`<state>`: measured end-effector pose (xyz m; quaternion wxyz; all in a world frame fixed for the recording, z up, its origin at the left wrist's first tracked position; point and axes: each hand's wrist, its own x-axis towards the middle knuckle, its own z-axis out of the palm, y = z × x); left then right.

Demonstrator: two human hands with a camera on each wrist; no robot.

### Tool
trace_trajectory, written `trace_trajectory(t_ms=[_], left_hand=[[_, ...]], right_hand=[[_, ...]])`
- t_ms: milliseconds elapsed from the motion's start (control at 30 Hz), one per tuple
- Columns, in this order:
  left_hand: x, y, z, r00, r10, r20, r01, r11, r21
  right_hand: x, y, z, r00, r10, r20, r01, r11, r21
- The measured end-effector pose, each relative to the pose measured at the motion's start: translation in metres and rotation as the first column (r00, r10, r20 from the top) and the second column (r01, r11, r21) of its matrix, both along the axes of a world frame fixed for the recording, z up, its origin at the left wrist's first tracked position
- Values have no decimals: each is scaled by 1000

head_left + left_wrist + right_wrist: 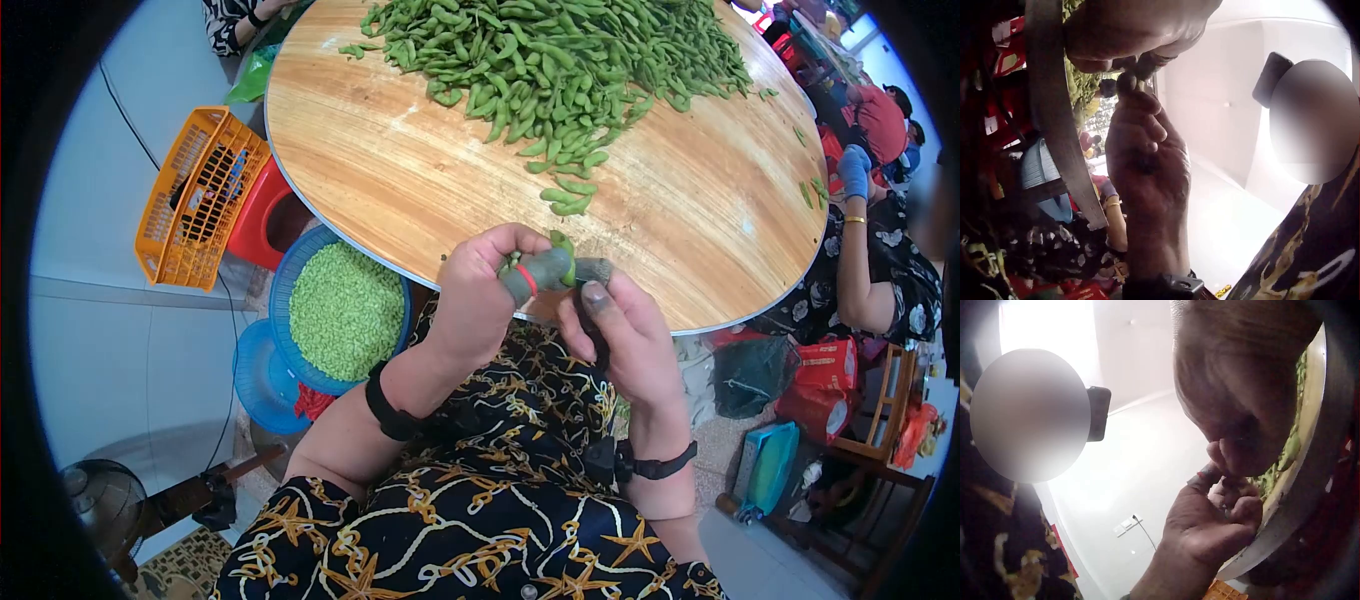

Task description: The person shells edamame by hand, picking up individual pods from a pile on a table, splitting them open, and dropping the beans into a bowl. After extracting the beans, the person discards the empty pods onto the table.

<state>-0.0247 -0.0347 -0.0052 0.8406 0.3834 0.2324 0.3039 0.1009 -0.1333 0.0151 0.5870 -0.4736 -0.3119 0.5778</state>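
A green soybean pod (563, 255) is pinched between the fingers of my left hand (478, 295), over the near edge of the round wooden table (400, 160). A grey cover with a red band (527, 280) wraps the left thumb. From the other side, my right hand (632, 335) pinches at the pod's right end with dark-covered fingertips. The two hands meet there, and the fingers hide part of the pod. In the left wrist view, the right hand (1150, 147) shows its palm side. Seen from the right wrist, the left hand (1200, 519) has curled fingers.
A large heap of soybean pods (560, 60) covers the far part of the table. A blue basket (279, 320) of shelled beans stands at lower left, beside an orange crate (150, 230) and a red stool (255, 225). Another person's arm (855, 235) is at the right.
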Motion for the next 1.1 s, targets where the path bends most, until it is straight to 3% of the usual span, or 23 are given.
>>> trace_trajectory(t_ms=[67, 200, 300, 333, 367, 400, 467, 500, 600, 667, 700, 767, 800, 833, 867, 900, 967, 1000, 1033, 1100], left_hand=[[2, -3, -3, 992, 96, -76, -83, 985, 152], [1, -9, -4, 959, 166, -230, -90, 948, 306], [0, -6, -3, 939, 159, -306, -7, 895, 445], [-2, -2, -9, 991, 17, -130, 24, 950, 310], [-4, 1, -12, 993, -100, 67, 87, 981, 174], [-5, 5, -13, 993, -103, 64, 91, 980, 175], [-8, 12, -13, 918, -272, 288, 228, 958, 176], [-9, 15, -14, 918, -277, 284, 233, 956, 178], [-10, 24, -16, 879, -354, 320, 298, 931, 213], [-10, 27, -18, 873, -343, 346, 313, 939, 142], [-10, 27, -17, 872, -352, 341, 321, 936, 145], [-6, 22, -10, 989, -123, 83, 112, 986, 122], [-3, 20, -7, 997, -29, -72, 44, 974, 221], [-1, 19, -7, 996, -37, -75, 53, 973, 225], [-1, 18, -7, 977, 50, -209, 29, 932, 362], [0, 18, -7, 934, 155, -322, 25, 870, 493], [2, 21, -9, 937, 151, -315, 41, 847, 530], [3, 22, -10, 940, 153, -306, 49, 826, 562], [3, 23, -11, 942, 155, -297, 55, 803, 593], [3, 25, -9, 938, 115, -326, 83, 841, 535]], right_hand=[[-1, 1, -1, 998, 6, 61, -6, 1000, -2], [-1, 3, -3, 983, -11, 183, 14, 1000, -20], [0, 4, -11, 999, 2, 32, -1, 1000, -22], [1, 3, -9, 1000, -2, 29, 2, 1000, -20], [0, 1, -3, 987, 34, -158, -43, 998, -52], [1, 0, -1, 939, 63, -339, -93, 993, -74], [1, 0, -4, 888, 118, -443, -144, 989, -24], [0, 1, -5, 826, 180, -534, -194, 981, 30], [-3, 5, -5, 776, 176, -606, -196, 980, 33], [-3, 10, -6, 741, 187, -645, -209, 977, 44], [-3, 13, -7, 787, 129, -604, -159, 987, 3], [-4, 18, -6, 827, 62, -558, -98, 995, -33], [-7, 21, -5, 997, -62, -49, 59, 997, -53], [-12, 25, -4, 864, -185, 468, 206, 978, 7], [-19, 29, -6, 700, -339, 628, 285, 940, 190], [-19, 30, -7, 700, -345, 625, 292, 937, 191], [-16, 34, -11, 486, -322, 812, 264, 940, 215], [-13, 35, -13, 552, -321, 769, 289, 940, 184], [-9, 36, -13, 552, -323, 769, 293, 938, 184], [-3, 35, -15, 794, -171, 583, 270, 959, -86]])
